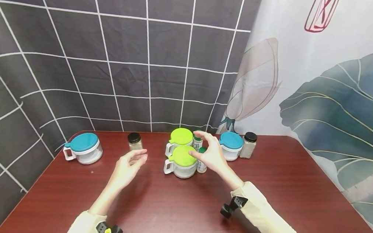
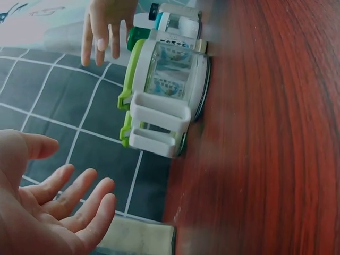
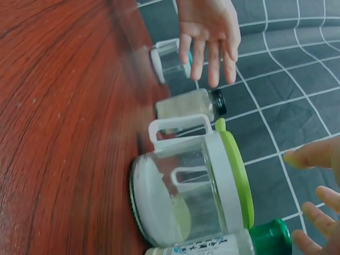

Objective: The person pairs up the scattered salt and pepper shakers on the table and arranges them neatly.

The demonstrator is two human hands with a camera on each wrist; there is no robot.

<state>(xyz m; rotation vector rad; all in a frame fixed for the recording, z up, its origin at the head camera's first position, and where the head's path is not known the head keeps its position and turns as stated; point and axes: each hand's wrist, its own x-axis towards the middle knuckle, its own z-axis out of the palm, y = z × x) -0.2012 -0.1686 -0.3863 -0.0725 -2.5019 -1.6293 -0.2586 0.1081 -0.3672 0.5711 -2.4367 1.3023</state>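
Note:
My left hand (image 1: 126,168) hovers over the table with relaxed fingers and nothing in it, just in front of a black-capped spice jar (image 1: 135,141). My right hand (image 1: 212,155) is above two green-capped shaker bottles, thumb and fingers spread apart and holding nothing. The nearer shaker bottle (image 1: 201,166) stands beside the front green-lidded jar (image 1: 184,162); the farther one (image 1: 197,142) is partly hidden behind my fingers. A second green-lidded jar (image 1: 181,136) stands right behind the front one. Both lidded jars have white handles pointing left, and white contents show through the front one's glass (image 3: 170,202).
A blue-lidded jar (image 1: 84,148) stands at the table's far left. Another blue-lidded jar (image 1: 231,145) sits right of the shakers, beside a black-capped spice jar (image 1: 248,146). Behind the red-brown table (image 1: 171,215) hangs a grey gridded curtain (image 1: 163,81).

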